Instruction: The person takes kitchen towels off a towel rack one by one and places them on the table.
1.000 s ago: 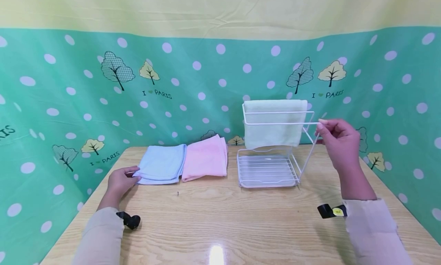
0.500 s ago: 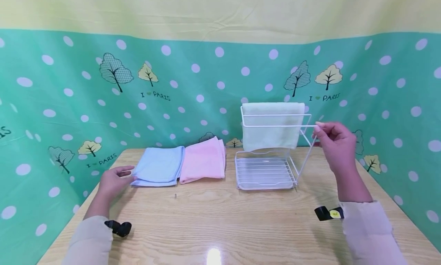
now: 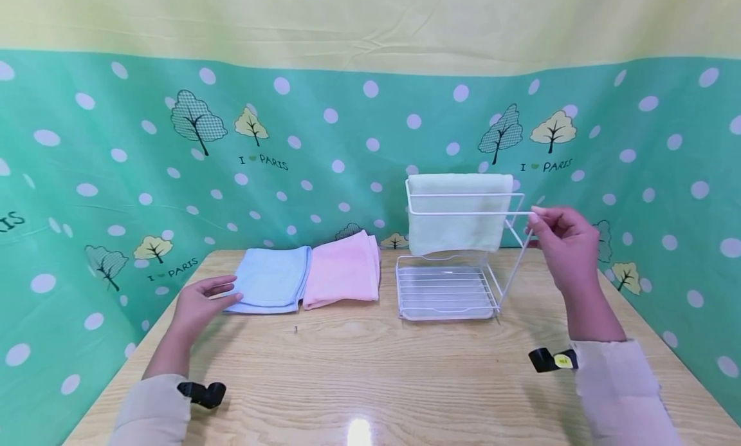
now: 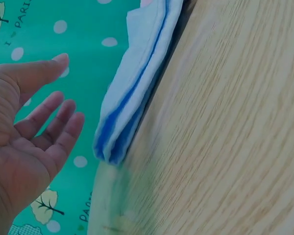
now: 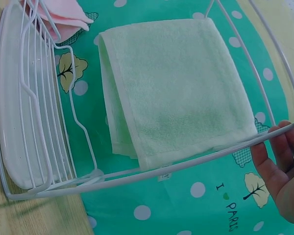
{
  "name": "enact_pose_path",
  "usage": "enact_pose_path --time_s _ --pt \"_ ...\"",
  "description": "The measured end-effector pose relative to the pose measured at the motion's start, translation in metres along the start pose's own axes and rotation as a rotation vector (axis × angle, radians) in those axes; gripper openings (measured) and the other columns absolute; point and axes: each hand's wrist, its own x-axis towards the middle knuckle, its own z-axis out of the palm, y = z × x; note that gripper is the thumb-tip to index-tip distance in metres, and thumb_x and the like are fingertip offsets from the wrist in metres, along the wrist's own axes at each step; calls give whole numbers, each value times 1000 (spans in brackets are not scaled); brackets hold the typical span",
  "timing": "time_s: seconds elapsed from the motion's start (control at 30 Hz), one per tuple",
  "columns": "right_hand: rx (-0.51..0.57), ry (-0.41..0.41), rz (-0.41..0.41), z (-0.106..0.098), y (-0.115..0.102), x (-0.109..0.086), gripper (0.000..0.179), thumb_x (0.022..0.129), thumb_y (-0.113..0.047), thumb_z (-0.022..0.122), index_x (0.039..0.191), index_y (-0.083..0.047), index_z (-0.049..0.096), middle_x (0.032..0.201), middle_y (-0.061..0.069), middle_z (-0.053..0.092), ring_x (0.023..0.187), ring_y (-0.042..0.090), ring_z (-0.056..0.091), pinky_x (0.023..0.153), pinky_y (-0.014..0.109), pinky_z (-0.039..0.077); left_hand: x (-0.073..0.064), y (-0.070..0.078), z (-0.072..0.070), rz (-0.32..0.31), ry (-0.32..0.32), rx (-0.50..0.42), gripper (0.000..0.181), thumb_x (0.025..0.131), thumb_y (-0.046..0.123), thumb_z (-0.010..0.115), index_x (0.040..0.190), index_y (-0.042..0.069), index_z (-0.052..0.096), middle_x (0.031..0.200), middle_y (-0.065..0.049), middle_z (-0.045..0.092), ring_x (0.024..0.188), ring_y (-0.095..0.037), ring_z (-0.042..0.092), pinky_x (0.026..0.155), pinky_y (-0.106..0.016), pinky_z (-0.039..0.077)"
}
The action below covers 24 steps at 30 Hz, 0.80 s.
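A folded blue towel (image 3: 269, 278) lies at the table's far left, its layered edge showing in the left wrist view. My left hand (image 3: 199, 304) hovers at its left side, thumb and fingers apart and holding nothing. The left wrist view shows a gap between this hand (image 4: 36, 122) and the towel (image 4: 137, 83). A white wire rack (image 3: 448, 212) stands on the right, and my right hand (image 3: 567, 246) pinches its upper right front corner. Over the rack's rear top bar hangs a pale green towel (image 5: 176, 88), folded in half.
A folded pink towel (image 3: 343, 270) lies between the blue towel and the rack, touching the blue one. The rack's base has a wire grid above a whitish tray (image 3: 413, 311). A dotted green curtain (image 3: 370, 163) closes off the wooden table (image 3: 370, 369) behind and at both sides.
My left hand, earlier with fingers at the blue towel's left edge, has let go of it and come away slightly. The right hand keeps its grip on the rack.
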Motion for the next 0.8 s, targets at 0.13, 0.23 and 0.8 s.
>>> enact_pose_path --time_s 0.13,0.23,0.8 --pt "-3 -1 -9 0 0 0 27 91 -17 69 112 0 68 90 3 64 79 15 60 67 20 56 -3 5 4 2 7 -26 72 84 46 74 138 3 53 136 -20 55 133 -38 42 106 -51 38" --pt "-1 -3 -11 0 1 0 25 91 -17 69 112 -2 68 90 3 64 79 15 60 66 20 56 -5 9 6 -3 8 -32 73 85 47 73 139 3 52 137 -21 54 134 -38 41 106 -52 38" --pt "-16 -4 -12 -1 1 0 27 91 -18 69 112 -2 68 91 3 64 79 16 60 67 20 56 -9 24 12 59 -14 -98 72 84 41 76 140 3 51 139 -21 50 128 -37 47 84 -10 47"
